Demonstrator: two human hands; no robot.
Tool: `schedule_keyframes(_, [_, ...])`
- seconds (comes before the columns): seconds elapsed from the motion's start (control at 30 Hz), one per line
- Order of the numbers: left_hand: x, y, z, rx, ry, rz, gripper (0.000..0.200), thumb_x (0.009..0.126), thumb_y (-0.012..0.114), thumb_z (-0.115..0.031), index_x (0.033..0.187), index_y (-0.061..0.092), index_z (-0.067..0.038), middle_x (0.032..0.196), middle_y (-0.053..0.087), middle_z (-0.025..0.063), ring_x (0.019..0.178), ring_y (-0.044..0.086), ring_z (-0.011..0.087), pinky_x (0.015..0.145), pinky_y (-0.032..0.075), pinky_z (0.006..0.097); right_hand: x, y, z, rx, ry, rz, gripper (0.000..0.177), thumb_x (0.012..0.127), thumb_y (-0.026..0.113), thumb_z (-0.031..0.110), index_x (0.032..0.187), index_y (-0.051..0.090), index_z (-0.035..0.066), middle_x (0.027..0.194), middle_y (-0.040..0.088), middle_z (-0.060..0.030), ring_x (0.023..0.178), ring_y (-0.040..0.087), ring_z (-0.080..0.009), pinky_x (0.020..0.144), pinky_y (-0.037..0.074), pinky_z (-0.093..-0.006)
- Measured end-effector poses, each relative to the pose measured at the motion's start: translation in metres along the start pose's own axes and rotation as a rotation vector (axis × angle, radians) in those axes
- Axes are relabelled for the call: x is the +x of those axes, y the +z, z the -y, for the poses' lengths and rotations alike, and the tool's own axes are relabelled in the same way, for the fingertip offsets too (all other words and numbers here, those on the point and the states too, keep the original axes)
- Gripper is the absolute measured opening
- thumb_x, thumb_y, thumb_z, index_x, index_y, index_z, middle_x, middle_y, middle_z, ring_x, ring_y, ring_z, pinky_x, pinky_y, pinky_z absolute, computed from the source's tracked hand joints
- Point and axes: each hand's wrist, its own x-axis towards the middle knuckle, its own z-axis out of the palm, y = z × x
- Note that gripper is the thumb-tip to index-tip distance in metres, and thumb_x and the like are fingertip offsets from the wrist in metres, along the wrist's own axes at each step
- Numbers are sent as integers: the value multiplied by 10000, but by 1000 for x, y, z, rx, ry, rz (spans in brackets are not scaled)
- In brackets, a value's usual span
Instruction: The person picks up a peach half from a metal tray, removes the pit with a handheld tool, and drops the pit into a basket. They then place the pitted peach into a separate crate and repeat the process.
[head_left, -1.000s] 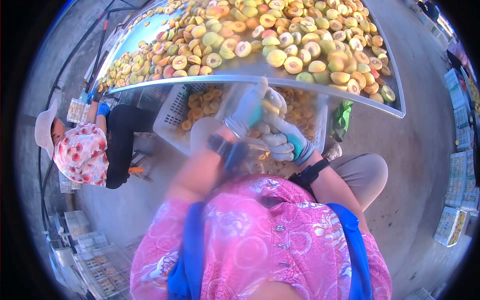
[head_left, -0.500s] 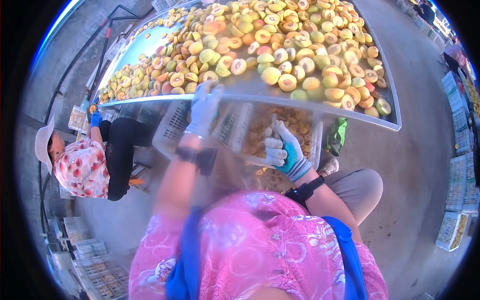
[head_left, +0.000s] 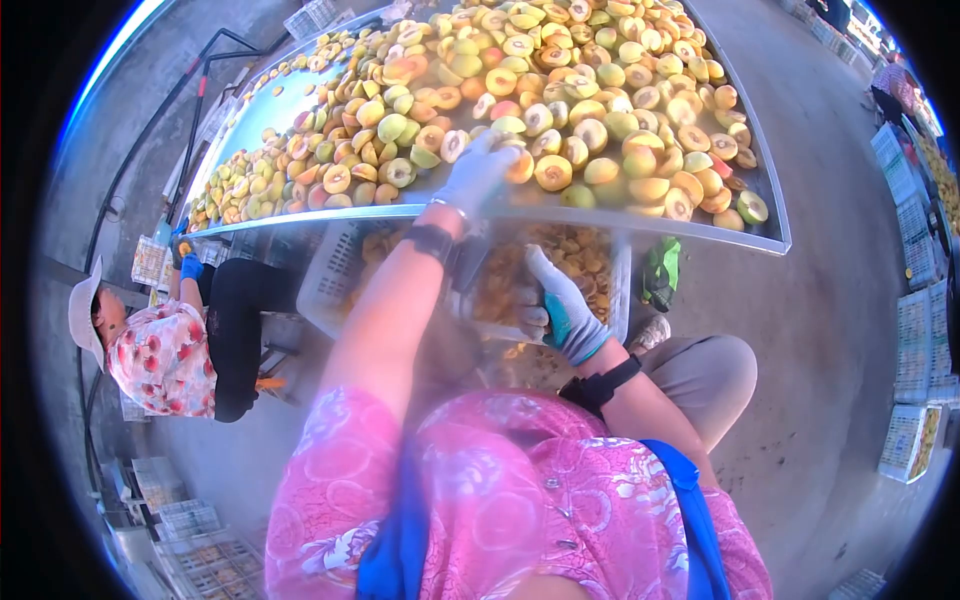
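Note:
My left hand [head_left: 478, 178], in a pale glove, reaches over the near rim of a metal tray [head_left: 440, 209] heaped with halved fruit that looks like peaches or apricots. Its fingers are stretched out and slightly blurred, touching or just beside an orange fruit half [head_left: 520, 167]. Below the rim, my right hand [head_left: 567, 312], in a grey and teal glove, is closed with the thumb uppermost. Whatever its curled fingers hold is hidden. Beneath that hand stands a white crate [head_left: 622, 290] with fruit pieces in it.
Another white crate [head_left: 325, 270] is under the tray to the left. A green bag [head_left: 660, 272] lies right of the crates. A co-worker [head_left: 165, 345] in a hat sits at the left, holding fruit. Stacked crates [head_left: 912, 340] line the right side.
My left hand has moved from the tray's near rim rightward and farther in over the fruit. My right hand stays below the rim, its thumb now straighter and its wrist slightly turned.

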Motion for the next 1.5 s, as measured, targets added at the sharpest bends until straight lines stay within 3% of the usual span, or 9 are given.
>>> schedule_keyframes(0.1, [-36, -8, -5, -1111, -202, 38, 382, 886, 569, -157, 1234, 522, -8, 1200, 599, 114, 1093, 613, 268, 938, 516, 405, 3, -1, 0, -111, -58, -53, 365, 978, 437, 519, 866, 513, 181, 612, 388, 66, 410, 290, -65, 366, 218, -234])
schedule_keyframes(0.17, [-50, -6, 8, -1106, -51, 107, 408, 874, 540, -148, 1243, 493, 20, 1207, 587, 154, 1126, 591, 320, 985, 486, 503, 9, -7, -1, -132, -122, -3, 350, 957, 513, 514, 984, 554, 168, 580, 425, 39, 377, 344, -86, 337, 272, -235])
schedule_keyframes(0.23, [-71, 5, 4, -534, 239, -80, 252, 845, 631, -99, 1075, 638, 4, 1022, 688, 113, 916, 657, 163, 818, 551, 321, 5, 0, 1, -196, -150, -42, 342, 961, 512, 503, 991, 546, 164, 583, 419, 38, 379, 338, -86, 336, 273, -236])
schedule_keyframes(0.37, [-98, 15, -7, -635, 90, 25, 248, 865, 640, -143, 1044, 636, 29, 985, 691, 140, 877, 666, 214, 789, 546, 354, 8, 7, -5, -449, -350, -185, 329, 973, 497, 471, 1023, 524, 147, 587, 407, 34, 379, 319, -83, 328, 282, -244])
schedule_keyframes(0.4, [-107, 14, -19, -1531, -256, 146, 311, 916, 559, -226, 1091, 585, 30, 1006, 657, 183, 875, 643, 294, 780, 542, 428, 7, 8, -4, -448, -344, -188, 329, 973, 497, 471, 1023, 524, 147, 587, 407, 34, 379, 319, -83, 328, 282, -244])
schedule_keyframes(0.53, [-112, 29, 4, -1463, -170, 130, 416, 945, 509, -299, 1194, 531, 34, 1143, 618, 204, 1023, 613, 375, 907, 512, 524, 1, 8, 0, -499, -289, -144, 357, 977, 489, 440, 1070, 546, 100, 665, 463, 29, 475, 401, -74, 392, 338, -238])
schedule_keyframes(0.93, [-133, 31, -30, -1276, -53, -2, 315, 951, 470, -233, 1087, 576, 31, 992, 611, 163, 865, 614, 261, 792, 543, 369, -5, 9, -3, -590, -271, -123, 378, 1001, 459, 404, 1112, 560, 58, 734, 515, 18, 524, 458, -66, 421, 355, -227])
schedule_keyframes(1.3, [-133, 23, -41, -1035, -206, -79, 568, 1001, 408, -487, 831, 627, 9, 767, 641, 138, 685, 626, 244, 673, 549, 345, -20, 19, 4, -759, -139, -63, 367, 1013, 443, 393, 1063, 582, 56, 788, 532, 21, 575, 467, -68, 457, 367, -221])
schedule_keyframes(1.5, [-143, 15, -44, -1008, -199, 50, 626, 955, 434, -595, 838, 621, -9, 793, 648, 108, 729, 647, 206, 697, 533, 305, -17, 3, 3, -388, -10, 185, 366, 1002, 450, 448, 977, 591, 111, 688, 494, 75, 483, 411, -43, 399, 290, -196])
